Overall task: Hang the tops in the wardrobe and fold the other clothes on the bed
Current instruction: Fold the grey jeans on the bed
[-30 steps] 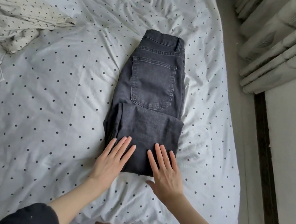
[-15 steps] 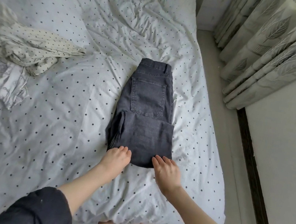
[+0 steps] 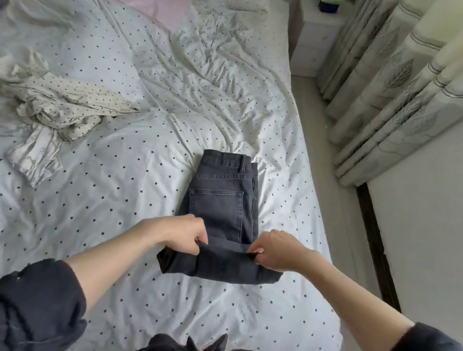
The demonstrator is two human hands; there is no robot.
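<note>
Head view: we see both forearms reaching forward over the bed (image 3: pixel 68 211), dark sleeves pushed up near the elbows. The left hand (image 3: pixel 182 235) is knuckles-up, fingers curled and thumb underneath, pinching the left end of the jeans' lifted fold. The right hand (image 3: pixel 275 252) mirrors it, fingers curled tight, pinching the right end of the same fold. The fold is raised slightly off the layer under it, stretched taut between the two hands.

One pair of dark grey jeans (image 3: pixel 220 203), heavy denim, lies near the bed's right edge, folded into a narrow strip; waistband at the far end, one back pocket with visible stitching facing up, the leg ends doubled into a thick roll at the near end.

The duvet is white with small dark polka dots, soft and heavily creased. One cream dotted top (image 3: pixel 61 101), thin and crumpled, lies well apart to the left, with one pale printed garment (image 3: pixel 36 158) touching it just below. One pink pillow (image 3: pixel 147 3) sits at the far end. One white nightstand (image 3: pixel 314 37) stands beside the bed with a dark pot on it. Leaf-patterned curtains (image 3: pixel 402 89) hang in folds on the right.
</note>
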